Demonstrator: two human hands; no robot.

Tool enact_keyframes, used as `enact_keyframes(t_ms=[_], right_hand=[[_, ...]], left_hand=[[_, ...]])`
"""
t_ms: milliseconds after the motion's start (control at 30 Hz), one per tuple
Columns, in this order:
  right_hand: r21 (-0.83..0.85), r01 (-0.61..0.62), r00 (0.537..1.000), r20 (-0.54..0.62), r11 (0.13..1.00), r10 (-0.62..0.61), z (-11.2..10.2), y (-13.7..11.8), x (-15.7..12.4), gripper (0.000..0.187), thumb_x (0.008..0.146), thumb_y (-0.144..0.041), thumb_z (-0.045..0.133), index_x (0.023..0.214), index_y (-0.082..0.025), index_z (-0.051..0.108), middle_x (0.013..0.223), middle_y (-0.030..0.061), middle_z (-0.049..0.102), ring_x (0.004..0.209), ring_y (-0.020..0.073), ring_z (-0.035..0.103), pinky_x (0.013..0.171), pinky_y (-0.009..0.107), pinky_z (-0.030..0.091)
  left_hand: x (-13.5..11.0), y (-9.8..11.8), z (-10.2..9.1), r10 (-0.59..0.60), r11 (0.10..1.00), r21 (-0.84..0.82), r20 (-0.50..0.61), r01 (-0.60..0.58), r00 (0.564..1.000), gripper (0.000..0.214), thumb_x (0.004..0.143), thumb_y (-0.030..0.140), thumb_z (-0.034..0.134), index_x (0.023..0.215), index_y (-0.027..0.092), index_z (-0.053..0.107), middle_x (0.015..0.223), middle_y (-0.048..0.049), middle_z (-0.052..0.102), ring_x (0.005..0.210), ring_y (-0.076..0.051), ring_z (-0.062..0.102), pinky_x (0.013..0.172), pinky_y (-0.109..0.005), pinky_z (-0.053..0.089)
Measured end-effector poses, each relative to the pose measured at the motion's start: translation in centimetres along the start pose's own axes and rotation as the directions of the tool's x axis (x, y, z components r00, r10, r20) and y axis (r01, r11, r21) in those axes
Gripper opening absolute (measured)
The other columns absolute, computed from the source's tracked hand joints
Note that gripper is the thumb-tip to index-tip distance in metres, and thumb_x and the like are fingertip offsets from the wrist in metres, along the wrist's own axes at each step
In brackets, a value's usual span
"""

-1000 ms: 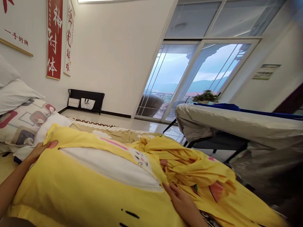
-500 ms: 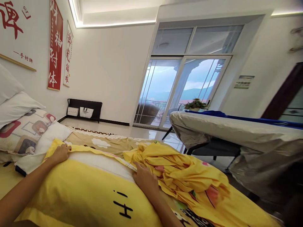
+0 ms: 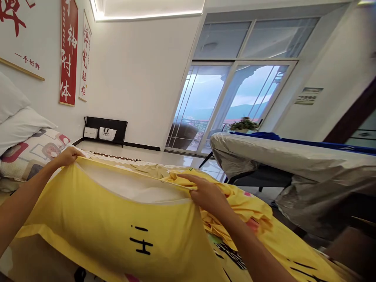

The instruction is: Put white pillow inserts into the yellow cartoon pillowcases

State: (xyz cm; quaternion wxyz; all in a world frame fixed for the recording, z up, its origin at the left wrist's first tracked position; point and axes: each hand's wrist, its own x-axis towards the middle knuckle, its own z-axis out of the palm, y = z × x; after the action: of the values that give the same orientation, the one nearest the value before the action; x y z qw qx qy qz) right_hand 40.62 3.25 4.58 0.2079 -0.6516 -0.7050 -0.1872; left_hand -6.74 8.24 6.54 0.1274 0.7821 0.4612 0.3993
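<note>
A yellow pillowcase [image 3: 105, 219] with "Hi" printed on it is stretched between my two hands, its opening facing away from me. Inside the opening shows a white pillow [image 3: 132, 184]. My left hand [image 3: 68, 156] is closed on the left corner of the opening. At the right corner, my right hand [image 3: 205, 192] pinches the edge between thumb and fingers, the index finger extended along it. Just beyond my right hand lies a crumpled yellow cloth [image 3: 241, 203] with pink patches on the bed.
Patterned and white pillows [image 3: 32, 152] are piled at the left by the wall. A covered table [image 3: 288, 152] with a chair [image 3: 261, 176] under it stands at the right, a potted plant [image 3: 243, 124] near it. A black rack [image 3: 105, 129] holds bags by the far wall.
Both hands have risen, lifting the pillowcase's open edge off the bed and pulling it taut. The right hand has moved to the right, and the opening gapes wider over the white pillow.
</note>
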Motion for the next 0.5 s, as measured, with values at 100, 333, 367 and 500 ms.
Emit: enact_keyframes(t_ms=[100,333,367,500], right_hand=[[-0.017,0.02,0.997,0.074,1.0,-0.019,0.1,-0.8,0.1,0.06,0.069,-0.005,0.04,0.122,-0.025,0.061,0.119,0.0058,0.065,0.107,0.0244,0.059,0.086,0.035,0.045],[0.023,-0.027,0.999,0.036,0.999,0.026,-0.1,-1.6,0.7,0.065,0.072,-0.006,0.039,0.134,-0.023,0.051,0.122,0.0095,0.063,0.109,0.0294,0.059,0.089,0.042,0.045],[0.064,-0.008,1.0,-0.019,0.998,0.01,0.4,-1.3,0.6,0.066,0.071,-0.005,0.038,0.133,-0.023,0.051,0.122,0.0089,0.062,0.11,0.0288,0.058,0.092,0.043,0.044],[0.236,0.06,0.955,0.27,0.97,-0.125,5.3,0.1,-1.8,0.065,0.069,-0.005,0.036,0.127,-0.024,0.058,0.12,0.0043,0.064,0.111,0.0228,0.059,0.096,0.036,0.042]], left_hand=[[-0.2,0.1,-0.8,0.024,1.0,-0.006,-0.106,-0.025,0.994,0.049,0.057,0.018,0.037,0.085,0.016,0.077,0.091,-0.003,0.074,0.094,-0.02,0.065,0.085,-0.026,0.049],[-0.9,-1.7,-0.5,-0.001,0.999,0.044,-0.043,0.003,0.999,0.047,0.059,0.018,0.038,0.086,0.016,0.076,0.091,-0.0033,0.074,0.088,-0.019,0.067,0.082,-0.027,0.051],[-1.2,-2.2,0.0,-0.005,1.0,0.029,-0.072,0.007,0.997,0.048,0.06,0.017,0.038,0.089,0.016,0.076,0.095,-0.0038,0.073,0.091,-0.02,0.067,0.085,-0.028,0.05],[-4.3,-4.8,3.3,-0.078,0.997,-0.007,0.252,0.083,0.964,0.047,0.062,0.015,0.04,0.095,0.017,0.075,0.105,-0.004,0.07,0.102,-0.022,0.065,0.094,-0.036,0.048]])
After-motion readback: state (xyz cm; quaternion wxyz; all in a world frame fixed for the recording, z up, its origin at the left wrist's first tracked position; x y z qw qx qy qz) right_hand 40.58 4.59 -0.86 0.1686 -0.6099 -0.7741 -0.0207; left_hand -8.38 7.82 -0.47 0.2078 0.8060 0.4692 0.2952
